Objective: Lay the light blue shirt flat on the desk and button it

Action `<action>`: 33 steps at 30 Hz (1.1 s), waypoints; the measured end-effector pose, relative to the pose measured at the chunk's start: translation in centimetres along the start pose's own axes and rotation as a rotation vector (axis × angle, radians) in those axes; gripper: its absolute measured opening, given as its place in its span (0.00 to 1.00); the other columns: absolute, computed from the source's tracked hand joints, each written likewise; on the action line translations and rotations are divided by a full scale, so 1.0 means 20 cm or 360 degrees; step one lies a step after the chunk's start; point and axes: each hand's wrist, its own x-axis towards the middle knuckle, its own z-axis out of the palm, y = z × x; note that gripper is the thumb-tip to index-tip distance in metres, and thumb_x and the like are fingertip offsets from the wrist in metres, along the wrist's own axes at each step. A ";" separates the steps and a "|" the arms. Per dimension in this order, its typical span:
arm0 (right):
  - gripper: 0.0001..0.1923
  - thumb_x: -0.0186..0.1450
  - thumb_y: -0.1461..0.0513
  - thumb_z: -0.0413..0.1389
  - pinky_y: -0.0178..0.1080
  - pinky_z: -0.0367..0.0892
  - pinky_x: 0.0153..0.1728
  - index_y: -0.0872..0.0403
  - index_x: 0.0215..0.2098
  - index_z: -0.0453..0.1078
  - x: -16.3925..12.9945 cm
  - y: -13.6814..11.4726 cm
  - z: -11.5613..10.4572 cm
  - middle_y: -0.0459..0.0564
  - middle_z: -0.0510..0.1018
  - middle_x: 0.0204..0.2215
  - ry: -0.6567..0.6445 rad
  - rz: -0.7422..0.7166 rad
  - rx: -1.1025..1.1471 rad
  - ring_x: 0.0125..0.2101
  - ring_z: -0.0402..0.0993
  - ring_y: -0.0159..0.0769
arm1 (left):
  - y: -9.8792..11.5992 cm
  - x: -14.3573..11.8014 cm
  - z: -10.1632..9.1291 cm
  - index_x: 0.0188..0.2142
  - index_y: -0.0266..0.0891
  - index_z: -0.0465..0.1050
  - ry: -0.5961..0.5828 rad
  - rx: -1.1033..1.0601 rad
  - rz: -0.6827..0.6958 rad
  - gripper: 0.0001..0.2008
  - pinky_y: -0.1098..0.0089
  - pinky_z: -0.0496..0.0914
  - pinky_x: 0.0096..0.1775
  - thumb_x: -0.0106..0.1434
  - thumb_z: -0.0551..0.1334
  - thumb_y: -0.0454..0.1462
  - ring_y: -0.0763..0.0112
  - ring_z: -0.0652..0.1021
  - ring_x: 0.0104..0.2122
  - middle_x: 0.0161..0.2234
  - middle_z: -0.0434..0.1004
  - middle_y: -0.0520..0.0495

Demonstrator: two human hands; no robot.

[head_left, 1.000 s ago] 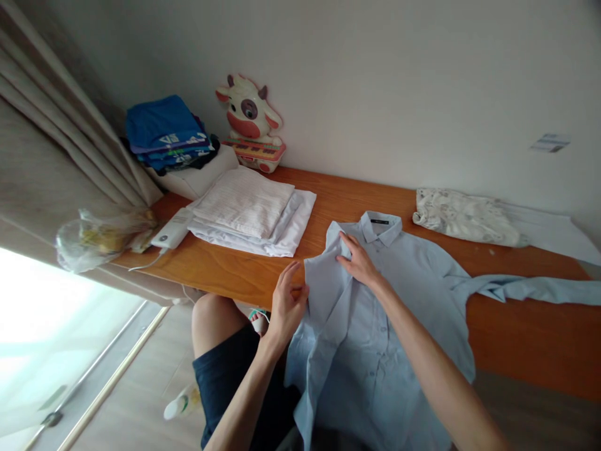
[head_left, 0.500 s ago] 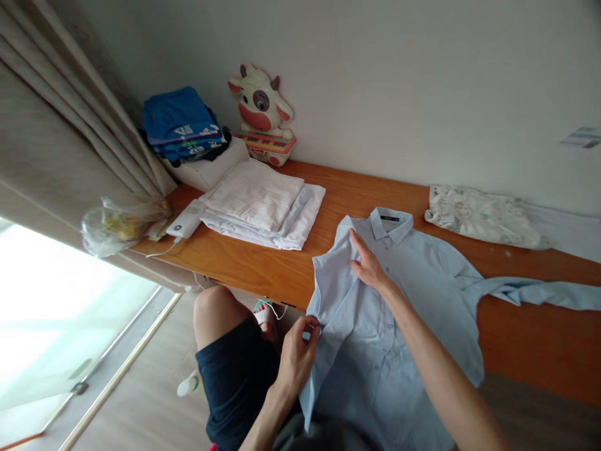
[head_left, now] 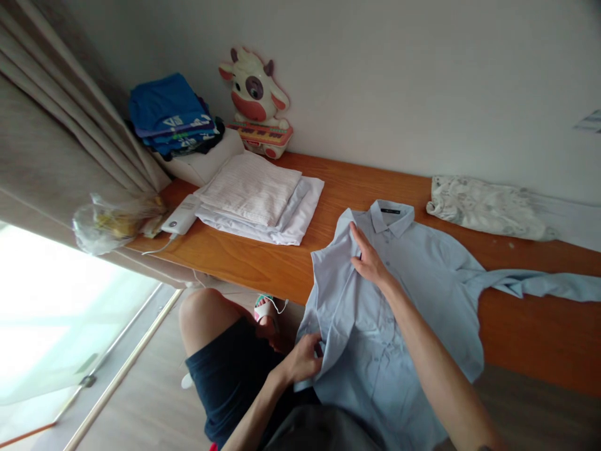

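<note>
A light blue button-up shirt [head_left: 422,300] lies front side up, its collar toward the wall and its lower part hanging over the table's near edge. One sleeve stretches out to the right; the left side is folded inward. My right hand [head_left: 370,260] rests on the shirt beside the collar, near the left shoulder, with fingers straight and pressing the cloth. Lower down, my left hand [head_left: 303,360] pinches the shirt's left edge, below the table's front edge. Its fingertips are partly hidden by the cloth.
On the wooden table [head_left: 244,266] are folded white clothes [head_left: 253,188], a white power bank [head_left: 181,216] with a cable and a plastic bag [head_left: 107,225]. Behind stand a blue clothes stack [head_left: 169,113] and a cow toy [head_left: 256,100]. Patterned cloth [head_left: 488,207] lies at right.
My left hand has moved down and slightly left, drawing the shirt's edge with it. My right hand stays at the shoulder. The view has shifted slightly.
</note>
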 end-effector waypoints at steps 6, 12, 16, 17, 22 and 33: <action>0.57 0.58 0.72 0.51 0.52 0.40 0.80 0.46 0.82 0.37 0.00 -0.01 -0.01 0.42 0.43 0.81 -0.0003 0.0000 -0.0013 0.79 0.40 0.42 | -0.11 -0.12 0.03 0.33 0.41 0.71 0.0810 0.0628 0.0250 0.02 0.68 0.58 0.31 0.63 0.63 0.34 0.70 0.66 0.26 0.26 0.66 0.53; 0.57 0.60 0.72 0.51 0.50 0.38 0.79 0.45 0.82 0.34 0.00 -0.02 -0.01 0.41 0.39 0.81 -0.0021 0.0000 -0.0024 0.79 0.37 0.41 | -0.19 -0.30 0.00 0.36 0.42 0.73 0.0886 0.0727 0.0678 0.05 0.57 0.70 0.47 0.70 0.61 0.38 0.57 0.76 0.41 0.36 0.76 0.43; 0.55 0.63 0.71 0.51 0.50 0.37 0.79 0.45 0.82 0.32 0.00 -0.03 -0.02 0.41 0.37 0.81 -0.0037 -0.0006 -0.0018 0.79 0.35 0.40 | -0.20 -0.23 0.03 0.41 0.40 0.74 0.0786 0.0434 0.0225 0.08 0.62 0.73 0.44 0.73 0.61 0.42 0.60 0.77 0.39 0.37 0.77 0.46; 0.55 0.63 0.70 0.52 0.50 0.36 0.79 0.45 0.82 0.32 0.00 -0.03 -0.02 0.41 0.37 0.81 -0.0040 -0.0001 -0.0015 0.79 0.35 0.40 | -0.18 -0.21 0.04 0.40 0.40 0.73 0.0785 0.0327 0.0121 0.09 0.65 0.72 0.41 0.73 0.61 0.42 0.63 0.76 0.36 0.35 0.75 0.48; 0.54 0.65 0.69 0.51 0.51 0.36 0.79 0.45 0.82 0.31 0.00 -0.04 -0.02 0.42 0.37 0.81 -0.0031 0.0014 -0.0005 0.80 0.35 0.40 | -0.07 -0.18 0.09 0.35 0.39 0.73 0.0828 0.0154 0.0156 0.08 0.70 0.69 0.33 0.72 0.63 0.39 0.67 0.75 0.31 0.30 0.75 0.49; 0.50 0.69 0.67 0.52 0.49 0.39 0.79 0.42 0.82 0.32 -0.01 -0.04 -0.01 0.41 0.39 0.81 0.0021 -0.0011 -0.0024 0.79 0.38 0.39 | -0.23 -0.16 0.09 0.39 0.41 0.75 0.1229 0.0443 0.0022 0.12 0.70 0.68 0.32 0.74 0.61 0.46 0.68 0.76 0.28 0.30 0.78 0.50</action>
